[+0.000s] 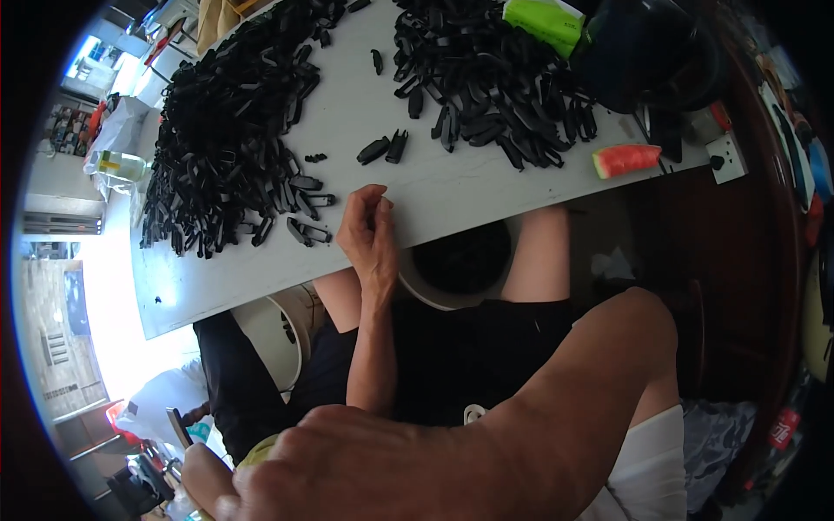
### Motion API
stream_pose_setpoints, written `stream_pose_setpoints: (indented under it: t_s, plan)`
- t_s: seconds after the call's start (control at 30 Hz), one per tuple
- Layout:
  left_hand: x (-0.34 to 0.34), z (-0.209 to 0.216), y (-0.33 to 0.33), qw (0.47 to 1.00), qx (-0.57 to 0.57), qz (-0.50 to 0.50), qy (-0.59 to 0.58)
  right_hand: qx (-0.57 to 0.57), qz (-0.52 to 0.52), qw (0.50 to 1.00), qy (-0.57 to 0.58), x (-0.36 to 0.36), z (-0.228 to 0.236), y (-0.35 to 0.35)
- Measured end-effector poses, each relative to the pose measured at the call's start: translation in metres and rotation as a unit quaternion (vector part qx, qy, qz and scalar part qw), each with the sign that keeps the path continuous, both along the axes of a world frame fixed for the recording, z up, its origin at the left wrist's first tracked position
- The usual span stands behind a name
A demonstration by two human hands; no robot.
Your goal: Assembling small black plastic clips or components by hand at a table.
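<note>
My left hand [369,230] rests at the near edge of the white table [452,204]. Its fingers are loosely bent and apart, with nothing visible in them. Just beyond lie two small elongated black plastic pieces [384,148], not touched by the hand. To its left spreads a large heap of similar black pieces [226,139], with a few loose ones [308,232] nearest the hand. My right arm bends back across my body, and my right hand [313,451] is raised close to the camera, over the left forearm. Its fingers are mostly hidden.
A second heap of black pieces [486,78] lies at the far right, near a green packet [546,24] and a dark container [647,52]. A watermelon slice [625,161] and white power socket [728,159] sit right. Below are a bucket [410,282] and a white tub [261,334].
</note>
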State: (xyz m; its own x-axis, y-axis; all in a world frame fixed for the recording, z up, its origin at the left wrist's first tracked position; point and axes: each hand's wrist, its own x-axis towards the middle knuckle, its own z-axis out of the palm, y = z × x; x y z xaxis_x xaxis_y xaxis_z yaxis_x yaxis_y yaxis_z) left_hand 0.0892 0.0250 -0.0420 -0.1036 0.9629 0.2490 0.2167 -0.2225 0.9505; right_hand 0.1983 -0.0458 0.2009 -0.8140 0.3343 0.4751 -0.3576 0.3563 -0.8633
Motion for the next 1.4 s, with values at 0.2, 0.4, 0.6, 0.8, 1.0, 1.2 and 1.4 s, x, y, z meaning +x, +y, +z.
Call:
stream_pose_setpoints:
  t_s: [0.2,0.4,0.6,0.8,1.0,1.2,1.4]
  plan:
    - [0.003,-0.005,0.003,1.0,0.001,-0.011,0.008,0.164,-0.018,0.985,-0.059,0.025,-0.008,-0.002]
    - [-0.004,-0.004,-0.001,1.0,0.002,0.015,0.027,0.271,-0.12,0.952,-0.077,0.046,-0.015,-0.013]
    - [-0.003,-0.008,-0.005,0.998,-0.004,0.022,0.051,0.179,-0.14,0.971,-0.08,0.069,-0.023,-0.021]
    - [-0.012,-0.012,0.006,0.996,0.043,0.008,0.075,0.098,-0.248,0.952,-0.152,0.143,-0.086,-0.021]
    - [-0.005,-0.015,0.012,0.998,0.029,0.003,0.055,-0.186,-0.298,0.826,-0.441,0.21,-0.156,-0.044]
    - [-0.005,-0.014,0.006,0.997,0.034,-0.002,0.066,-0.167,-0.314,0.764,-0.538,0.222,-0.212,-0.071]
    - [-0.001,-0.02,0.007,0.997,0.042,0.002,0.061,-0.144,-0.325,0.701,-0.619,0.226,-0.24,-0.079]
